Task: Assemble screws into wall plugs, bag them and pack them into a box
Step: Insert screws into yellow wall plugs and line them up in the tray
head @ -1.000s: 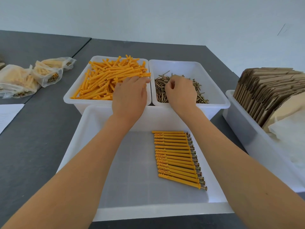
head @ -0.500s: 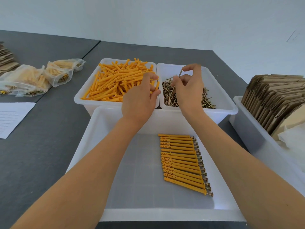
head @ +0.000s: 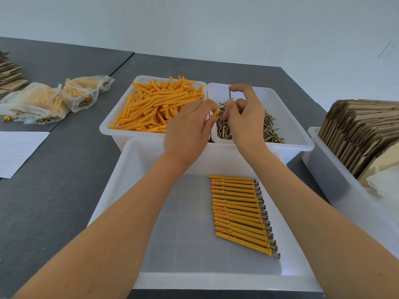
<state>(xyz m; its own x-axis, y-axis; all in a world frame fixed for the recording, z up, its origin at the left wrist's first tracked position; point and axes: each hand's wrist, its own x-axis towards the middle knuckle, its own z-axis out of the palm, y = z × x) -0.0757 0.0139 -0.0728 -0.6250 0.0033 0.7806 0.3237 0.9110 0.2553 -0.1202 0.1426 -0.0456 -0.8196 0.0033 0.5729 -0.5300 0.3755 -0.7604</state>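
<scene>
Assembly step: left hand [head: 185, 130] pinches an orange wall plug [head: 215, 112], right hand [head: 241, 117] holds a screw [head: 230, 94] upright over the screw bin [head: 289, 117]; next, likely tip into plug mouth, then onto the finished row [head: 241, 214].

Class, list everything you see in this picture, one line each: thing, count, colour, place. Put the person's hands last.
loose wall plugs: a heap, orange, far left tub
loose screws: a heap, brassy, far right tub
assembled plugs with screws: a row of about fifteen, orange, near tray
near tray: one, white, front centre
filled bags: several, clear, table far left
flat cardboard boxes: a stack, brown, white bin on the right
lined sheet: one, white, left edge
table: grey
left hand: holds one orange plug
right hand: pinches one screw upright
</scene>
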